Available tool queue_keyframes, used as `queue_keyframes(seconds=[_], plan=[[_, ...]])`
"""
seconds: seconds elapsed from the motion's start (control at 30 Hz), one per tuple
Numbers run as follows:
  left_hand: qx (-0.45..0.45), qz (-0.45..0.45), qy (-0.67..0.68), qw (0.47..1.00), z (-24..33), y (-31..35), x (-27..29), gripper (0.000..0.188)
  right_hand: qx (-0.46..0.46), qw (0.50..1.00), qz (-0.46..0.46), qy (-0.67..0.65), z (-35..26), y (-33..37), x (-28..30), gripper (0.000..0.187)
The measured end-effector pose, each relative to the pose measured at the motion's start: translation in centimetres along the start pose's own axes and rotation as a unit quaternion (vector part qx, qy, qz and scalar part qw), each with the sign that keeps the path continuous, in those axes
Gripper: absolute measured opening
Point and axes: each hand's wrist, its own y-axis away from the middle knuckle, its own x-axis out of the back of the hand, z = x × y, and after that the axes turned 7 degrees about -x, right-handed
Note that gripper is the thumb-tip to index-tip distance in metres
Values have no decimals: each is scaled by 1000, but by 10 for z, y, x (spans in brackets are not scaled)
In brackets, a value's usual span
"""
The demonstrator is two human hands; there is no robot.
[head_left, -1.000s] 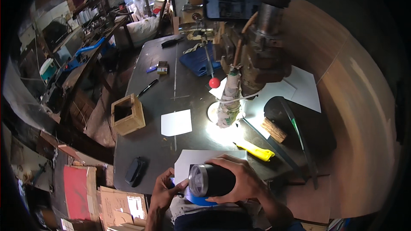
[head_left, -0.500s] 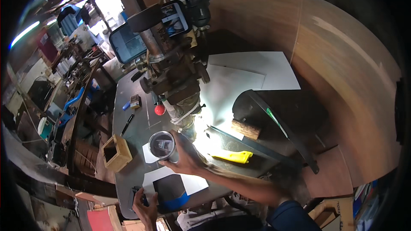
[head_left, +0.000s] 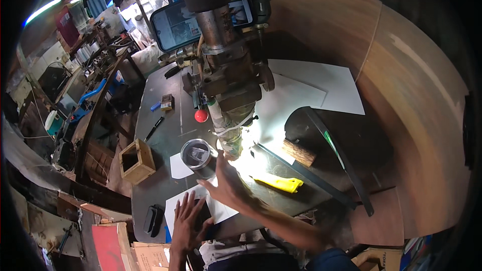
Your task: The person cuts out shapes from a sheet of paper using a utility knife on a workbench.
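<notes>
My left hand (head_left: pixel 188 223) lies with its fingers spread over a white sheet (head_left: pixel 172 209) and a dark flat piece (head_left: pixel 203 212) at the table's near edge. Just left of it sits a black oblong case (head_left: pixel 153 220). A tumbler with a clear lid (head_left: pixel 197 154) stands on the table. My right hand (head_left: pixel 227 185) is beside it, thumb stretched out and apart from the cup, fingertips close to its right side. The hand looks open. Between the tumbler and the wooden box lies a small white paper piece (head_left: pixel 179 166).
A lit machine head (head_left: pixel 228 85) hangs over the table, with a phone (head_left: pixel 175 24) behind it. A wooden box (head_left: pixel 137 161), pen (head_left: pixel 154 128), yellow-handled tool (head_left: pixel 281 183), wood block (head_left: pixel 299 151) and long dark metal strips (head_left: pixel 311 180) lie around. A curved wooden panel (head_left: pixel 411 85) stands at right.
My left hand has left the black case and moved right onto the paper and dark piece, fingers spreading. My right hand has loosened from the tumbler. The whole view has shifted.
</notes>
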Motion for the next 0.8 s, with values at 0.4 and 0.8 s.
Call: queue_keyframes(seconds=[0.4,0.8], plan=[[74,-45,-38,995,46,7,-17,71,-111,961,-54,249,31,62,162,55],[211,14,-59,976,49,11,-25,70,-306,922,-199,-131,11,77,173,28]])
